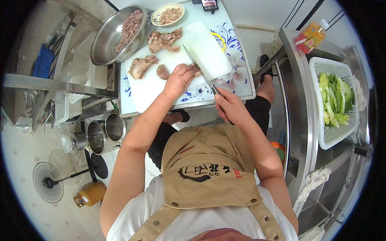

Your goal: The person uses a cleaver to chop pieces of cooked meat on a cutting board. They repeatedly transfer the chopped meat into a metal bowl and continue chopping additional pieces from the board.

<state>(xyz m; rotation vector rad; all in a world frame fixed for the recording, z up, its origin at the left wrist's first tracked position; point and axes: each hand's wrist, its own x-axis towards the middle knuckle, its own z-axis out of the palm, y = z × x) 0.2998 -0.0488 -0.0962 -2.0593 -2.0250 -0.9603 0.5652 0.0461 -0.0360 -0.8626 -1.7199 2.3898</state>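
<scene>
My right hand (230,105) grips the dark handle of a kitchen knife (197,64), whose long blade points away to the upper left over the white cutting board (208,42). Against the blade's left side, my left hand (180,79) holds a small piece of meat (196,70) with bent fingers, which partly hide it. A round, smooth piece of meat (162,72) lies just left of that hand. Farther left rests a cooked-looking meat chunk (141,66), and a larger one (164,40) is at the board's far side.
Diced meat (129,31) partly fills a large steel bowl (102,45) at the far left. Beyond the board stand a small bowl (155,21) of meat pieces and a phone (210,5). Rightward, a steel counter holds a bottle (312,36) and a white basket (324,141) of lettuce.
</scene>
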